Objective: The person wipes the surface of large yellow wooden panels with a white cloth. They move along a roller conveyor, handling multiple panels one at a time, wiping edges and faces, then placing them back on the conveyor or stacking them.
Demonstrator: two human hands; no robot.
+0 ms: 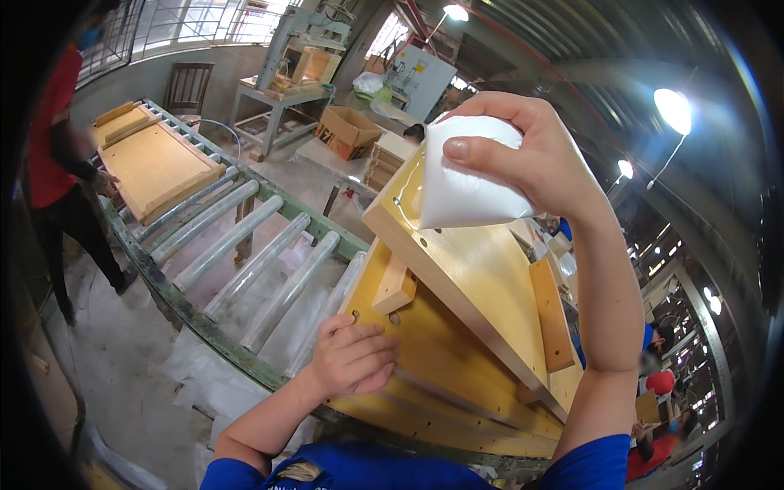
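My right hand (531, 151) is raised and wrapped around a white squeeze bottle (469, 184), tilted over the upper end of a pale wooden panel (465, 282). A thin white line, apparently glue, shows on the panel beside the bottle; the bottle's tip is hidden. The panel lies at a slant over a yellowish wooden panel (441, 351) with round holes. A small wooden block (394, 286) sits between them at the left end. My left hand (355, 359) is curled at the lower panel's left edge, near a hole; what its fingers hold, if anything, is hidden.
A roller conveyor (261, 269) curves away to the far left, carrying another wooden panel (159, 171). A person in red (53, 155) stands beside it. Behind are a cardboard box (347, 131) and a machine on a stand (302, 57). Other people are at the right.
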